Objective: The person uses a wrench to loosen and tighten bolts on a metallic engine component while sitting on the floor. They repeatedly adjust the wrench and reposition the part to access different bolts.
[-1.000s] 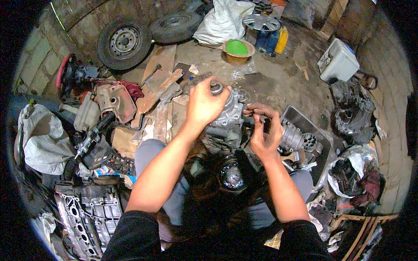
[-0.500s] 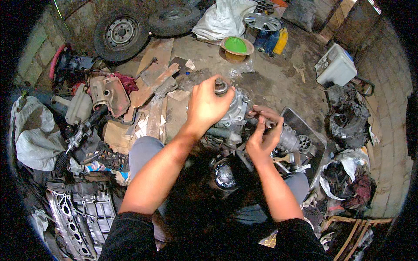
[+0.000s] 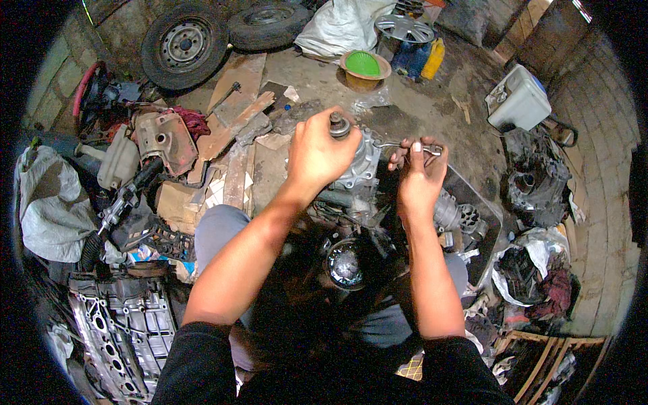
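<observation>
A grey metal gearbox-like housing (image 3: pixel 361 169) stands on the floor in front of me. From its top rises a toothed metal shaft (image 3: pixel 339 124), and my left hand (image 3: pixel 318 150) is wrapped round it, thumb and fingers curled about the upper part. My right hand (image 3: pixel 420 177) grips a slim metal wrench (image 3: pixel 433 150), with the thumb lying along it. The wrench points left, and its far end reaches the housing's right edge; whether it sits on a bolt is too small to tell. Between my knees is a round dark container (image 3: pixel 344 263) with shiny contents.
A tray (image 3: pixel 501 233) with metal parts lies right of the housing. An engine block (image 3: pixel 128 331) is at lower left. Wheels (image 3: pixel 185 46), a brown bowl with a green insert (image 3: pixel 364 67) and a white box (image 3: pixel 518 98) stand farther off. Boards (image 3: pixel 243 128) lie left.
My right hand has moved up and right, its fingers now closed round the wrench, which shows clearly. The left hand stays on the shaft. The whole view has shifted slightly.
</observation>
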